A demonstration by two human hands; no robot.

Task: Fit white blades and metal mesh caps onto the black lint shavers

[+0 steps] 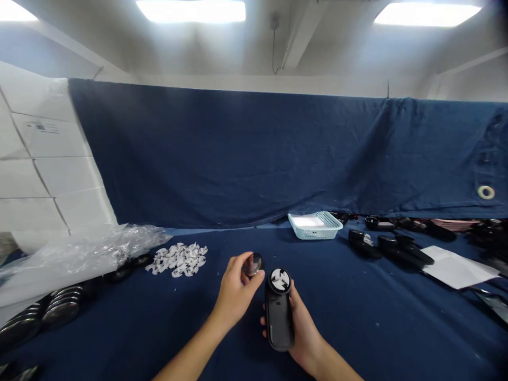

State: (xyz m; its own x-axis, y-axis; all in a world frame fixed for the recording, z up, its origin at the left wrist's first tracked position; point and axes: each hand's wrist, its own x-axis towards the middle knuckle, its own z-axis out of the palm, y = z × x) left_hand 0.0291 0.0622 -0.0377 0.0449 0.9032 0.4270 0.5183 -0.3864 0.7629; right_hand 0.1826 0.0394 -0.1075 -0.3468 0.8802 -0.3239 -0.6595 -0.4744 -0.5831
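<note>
While the two hands work just beside each other near the front edge of the navy cloth-covered surface [357, 338], the right hand [305, 333] wraps around a black handheld device [279, 317] from below. The device stands nearly upright in that grip, its long axis running away from the person, and its round white-and-black end [280, 280] points toward the far edge. The left hand [234, 291] is partly closed, pinching a round dark disc [253, 264] between thumb and fingertips, right beside that end. Left of the hands, a pile of small white pieces [178, 259] lies on the surface, with stacked dark discs [59, 312] and crumpled clear plastic [67, 264] toward the left edge. To the right are more black devices [400, 248] and a white paper sheet [456, 267]. A pale blue plastic basket [315, 225] sits at the far edge, before a navy curtain [238, 153].
</note>
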